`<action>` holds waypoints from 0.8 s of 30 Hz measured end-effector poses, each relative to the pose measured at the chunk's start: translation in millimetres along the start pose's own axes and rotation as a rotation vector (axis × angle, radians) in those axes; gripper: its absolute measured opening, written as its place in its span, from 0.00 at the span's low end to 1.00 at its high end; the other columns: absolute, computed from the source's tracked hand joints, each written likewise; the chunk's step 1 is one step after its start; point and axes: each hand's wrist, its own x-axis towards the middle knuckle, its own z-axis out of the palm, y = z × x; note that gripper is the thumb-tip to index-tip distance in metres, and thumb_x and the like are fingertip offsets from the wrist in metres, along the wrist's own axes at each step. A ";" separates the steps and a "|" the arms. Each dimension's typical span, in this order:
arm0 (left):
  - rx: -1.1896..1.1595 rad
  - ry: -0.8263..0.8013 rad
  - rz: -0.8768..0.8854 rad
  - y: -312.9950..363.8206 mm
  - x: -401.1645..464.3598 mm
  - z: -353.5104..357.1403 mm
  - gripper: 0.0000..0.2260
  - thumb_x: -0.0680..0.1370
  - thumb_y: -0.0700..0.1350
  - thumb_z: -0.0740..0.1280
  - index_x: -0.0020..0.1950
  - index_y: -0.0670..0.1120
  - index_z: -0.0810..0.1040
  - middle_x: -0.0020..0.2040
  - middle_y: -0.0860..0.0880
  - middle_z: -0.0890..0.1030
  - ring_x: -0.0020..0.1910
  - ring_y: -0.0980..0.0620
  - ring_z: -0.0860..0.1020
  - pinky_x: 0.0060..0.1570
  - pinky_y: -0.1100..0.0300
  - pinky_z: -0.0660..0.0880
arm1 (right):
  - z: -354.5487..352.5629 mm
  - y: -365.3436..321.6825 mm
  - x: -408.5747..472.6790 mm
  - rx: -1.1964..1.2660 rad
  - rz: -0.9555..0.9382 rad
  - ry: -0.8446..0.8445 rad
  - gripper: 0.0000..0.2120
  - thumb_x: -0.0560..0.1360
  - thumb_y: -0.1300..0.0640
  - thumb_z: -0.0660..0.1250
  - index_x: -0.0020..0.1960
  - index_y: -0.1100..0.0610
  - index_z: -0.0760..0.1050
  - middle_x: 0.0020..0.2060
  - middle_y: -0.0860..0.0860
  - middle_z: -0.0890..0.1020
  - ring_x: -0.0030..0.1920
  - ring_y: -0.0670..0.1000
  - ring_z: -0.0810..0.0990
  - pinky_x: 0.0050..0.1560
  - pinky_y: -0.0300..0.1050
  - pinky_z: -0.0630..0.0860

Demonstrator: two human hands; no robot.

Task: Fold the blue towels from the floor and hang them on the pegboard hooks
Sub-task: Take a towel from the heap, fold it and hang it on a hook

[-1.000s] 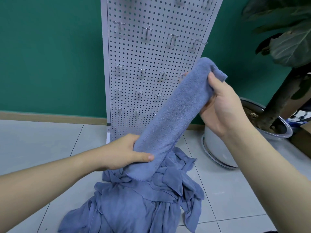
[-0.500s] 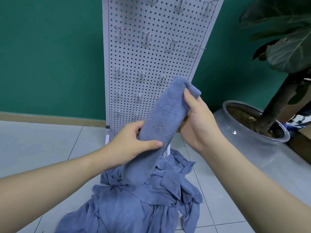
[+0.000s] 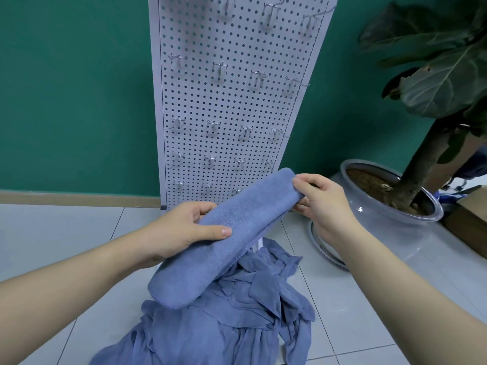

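Gripping a folded blue microfibre towel (image 3: 224, 233) at both ends, the left hand (image 3: 181, 230) and right hand (image 3: 324, 204) curl their fingers round it above the crumpled blue towel pile (image 3: 224, 325) on the floor, before the white perforated pegboard (image 3: 232, 101).

Nothing for you to read here, honestly: no labels, brand names, numbers or signs show up on anything in view, so you've got no text to go on.
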 end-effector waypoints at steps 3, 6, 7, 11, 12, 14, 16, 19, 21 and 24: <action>0.080 -0.088 -0.044 5.4 -1.5 -6.9 0.17 0.72 0.47 0.77 0.59 0.45 0.82 0.54 0.45 0.87 0.50 0.48 0.86 0.48 0.58 0.80 | -8.2 0.0 3.7 -0.025 -0.017 0.084 0.04 0.80 0.64 0.69 0.52 0.64 0.81 0.47 0.57 0.84 0.38 0.49 0.82 0.35 0.40 0.80; 0.071 -0.102 -0.028 8.3 -0.3 -8.4 0.19 0.72 0.48 0.75 0.61 0.45 0.82 0.56 0.45 0.87 0.52 0.47 0.86 0.53 0.55 0.81 | -15.7 1.1 7.3 -0.057 -0.005 0.104 0.06 0.80 0.63 0.70 0.55 0.64 0.81 0.49 0.57 0.83 0.41 0.50 0.82 0.36 0.39 0.80; 0.053 -0.099 -0.014 9.6 -0.3 -8.5 0.19 0.72 0.47 0.75 0.61 0.45 0.82 0.56 0.45 0.87 0.52 0.47 0.85 0.51 0.56 0.81 | -16.2 2.9 7.1 -0.101 -0.011 0.098 0.07 0.79 0.63 0.70 0.56 0.63 0.81 0.49 0.57 0.84 0.43 0.51 0.82 0.36 0.37 0.80; -0.071 -0.102 0.018 15.0 -2.0 -10.0 0.18 0.74 0.46 0.73 0.63 0.45 0.82 0.59 0.42 0.85 0.52 0.46 0.84 0.50 0.56 0.81 | -7.3 11.6 -3.4 -0.374 -0.252 -0.023 0.18 0.78 0.68 0.64 0.64 0.55 0.79 0.57 0.51 0.84 0.57 0.48 0.83 0.50 0.31 0.78; -0.110 -0.101 0.023 15.7 -2.7 -10.3 0.17 0.74 0.45 0.73 0.63 0.46 0.83 0.58 0.41 0.85 0.52 0.45 0.84 0.49 0.56 0.81 | -2.6 12.7 -9.4 -0.404 -0.303 -0.101 0.23 0.77 0.70 0.62 0.67 0.53 0.78 0.60 0.49 0.83 0.63 0.47 0.81 0.56 0.32 0.77; -0.193 -0.085 0.030 18.3 -3.5 -10.0 0.16 0.73 0.44 0.72 0.61 0.46 0.83 0.57 0.41 0.85 0.49 0.46 0.85 0.46 0.56 0.82 | 5.7 11.5 -21.8 -0.443 -0.372 -0.266 0.31 0.70 0.67 0.59 0.70 0.47 0.75 0.68 0.44 0.79 0.70 0.42 0.76 0.65 0.34 0.74; -0.268 -0.065 0.037 20.9 -4.0 -9.3 0.14 0.73 0.43 0.72 0.58 0.47 0.85 0.55 0.42 0.86 0.47 0.47 0.85 0.44 0.57 0.82 | 11.8 8.0 -32.4 -0.524 -0.417 -0.411 0.37 0.66 0.62 0.58 0.73 0.40 0.70 0.73 0.39 0.74 0.74 0.38 0.70 0.70 0.34 0.69; -0.354 -0.054 0.043 25.1 -4.2 -11.5 0.17 0.71 0.44 0.74 0.60 0.47 0.84 0.55 0.40 0.85 0.46 0.45 0.85 0.45 0.54 0.82 | 21.9 6.4 -42.9 -0.578 -0.473 -0.540 0.37 0.73 0.59 0.69 0.77 0.38 0.63 0.74 0.35 0.70 0.74 0.34 0.67 0.72 0.30 0.63; -0.372 -0.057 0.044 26.1 -4.1 -15.2 0.24 0.68 0.47 0.78 0.63 0.46 0.82 0.57 0.39 0.84 0.49 0.44 0.84 0.48 0.52 0.82 | 31.0 9.3 -44.4 -0.497 -0.467 -0.542 0.37 0.74 0.61 0.74 0.76 0.39 0.63 0.71 0.36 0.74 0.71 0.36 0.73 0.70 0.32 0.68; -0.354 -0.066 0.047 27.8 -4.9 -17.9 0.27 0.66 0.48 0.79 0.64 0.46 0.82 0.58 0.39 0.83 0.50 0.43 0.83 0.50 0.51 0.82 | 45.3 12.8 -43.7 -0.438 -0.524 -0.403 0.32 0.75 0.64 0.74 0.72 0.39 0.69 0.66 0.38 0.78 0.67 0.39 0.77 0.66 0.36 0.74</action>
